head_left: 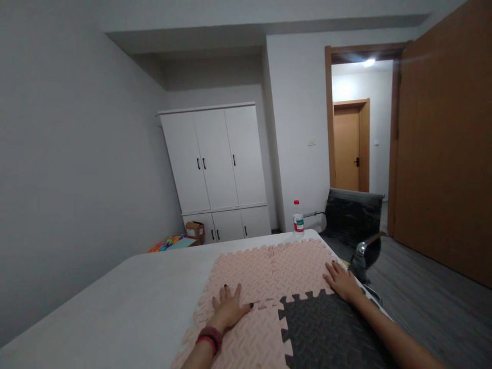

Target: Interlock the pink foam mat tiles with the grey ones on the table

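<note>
Indoors, white table (126, 302), pink foam mats (269, 271), both hands flat, grip released, left hand (227, 309), right hand (342, 281), wardrobe (219, 169) behind

— What's out of sight around that dark mat (330, 333)?
— Its near side runs off the bottom edge, and both forearms are cut off there too.
— Beyond it?
— The bottle (298, 219) label is too small to read, and the table (126, 297) hides the colourful toys' (167, 243) lower part.
</note>
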`<state>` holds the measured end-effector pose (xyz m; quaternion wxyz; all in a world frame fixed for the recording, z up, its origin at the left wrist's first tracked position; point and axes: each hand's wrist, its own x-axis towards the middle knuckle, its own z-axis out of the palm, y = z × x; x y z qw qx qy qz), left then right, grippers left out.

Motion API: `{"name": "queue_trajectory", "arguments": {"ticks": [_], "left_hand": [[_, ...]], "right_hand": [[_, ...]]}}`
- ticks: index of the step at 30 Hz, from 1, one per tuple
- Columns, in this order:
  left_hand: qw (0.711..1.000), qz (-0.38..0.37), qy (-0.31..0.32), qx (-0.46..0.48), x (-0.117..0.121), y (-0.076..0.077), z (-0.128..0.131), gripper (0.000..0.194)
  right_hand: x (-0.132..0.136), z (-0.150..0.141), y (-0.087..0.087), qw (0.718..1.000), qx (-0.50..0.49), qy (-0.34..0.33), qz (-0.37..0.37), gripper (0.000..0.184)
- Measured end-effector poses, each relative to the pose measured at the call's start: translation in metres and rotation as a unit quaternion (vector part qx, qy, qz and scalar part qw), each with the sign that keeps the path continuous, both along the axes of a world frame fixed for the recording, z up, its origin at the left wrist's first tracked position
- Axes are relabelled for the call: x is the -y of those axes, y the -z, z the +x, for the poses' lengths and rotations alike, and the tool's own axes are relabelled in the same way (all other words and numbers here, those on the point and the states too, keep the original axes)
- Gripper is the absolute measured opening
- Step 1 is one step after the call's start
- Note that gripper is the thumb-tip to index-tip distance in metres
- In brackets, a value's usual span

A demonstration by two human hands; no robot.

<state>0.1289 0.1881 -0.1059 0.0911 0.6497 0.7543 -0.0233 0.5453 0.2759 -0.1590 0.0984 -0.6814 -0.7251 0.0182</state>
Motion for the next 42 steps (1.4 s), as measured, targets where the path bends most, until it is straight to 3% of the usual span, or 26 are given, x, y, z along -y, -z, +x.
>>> {"name": "queue_trajectory", "arguments": {"ticks": [5,10,15,18,20,23,27,29,31,34,42], "left_hand": [[0.996,0.029,0.082,0.014,-0.031,-0.01,0.001,0.085],[0.987,0.075,0.135,0.041,-0.099,-0.009,0.033,0.063],[0.988,0.08,0.118,0.054,-0.156,0.005,0.063,0.059],[0.989,0.091,0.101,0.054,-0.172,0.018,0.073,0.057],[0.989,0.101,0.095,0.057,-0.178,0.023,0.072,0.055],[0.987,0.133,0.066,0.06,-0.179,0.019,0.051,0.055],[0.975,0.197,-0.092,0.036,-0.167,0.006,-0.012,0.057],[0.963,0.199,-0.178,0.033,-0.156,0.004,-0.044,0.057],[0.956,0.19,-0.22,0.041,-0.147,0.005,-0.068,0.055],[0.959,0.185,-0.208,0.053,-0.139,0.01,-0.082,0.052],[0.967,0.192,-0.166,0.03,-0.142,0.02,-0.075,0.059]], "right_hand": [[-0.001,0.0,-0.001,1.0,0.0,0.003,0.004,0.061],[-0.003,-0.001,-0.002,1.0,-0.006,-0.005,0.023,0.063],[-0.009,0.001,0.003,0.999,-0.014,0.0,0.029,0.067],[-0.015,0.002,0.008,0.996,-0.011,0.079,0.044,0.073],[-0.019,0.002,0.011,0.992,-0.013,0.119,0.04,0.074],[-0.022,0.003,0.014,0.994,-0.02,0.107,0.018,0.074],[-0.023,0.003,0.015,0.995,-0.019,0.097,0.034,0.072],[-0.023,0.003,0.016,0.995,-0.008,0.09,0.052,0.071],[-0.023,0.004,0.017,0.994,0.002,0.084,0.063,0.07],[-0.024,0.004,0.018,0.995,0.007,0.08,0.066,0.07],[-0.02,0.0,0.013,0.994,0.003,0.088,0.07,0.067]]}}
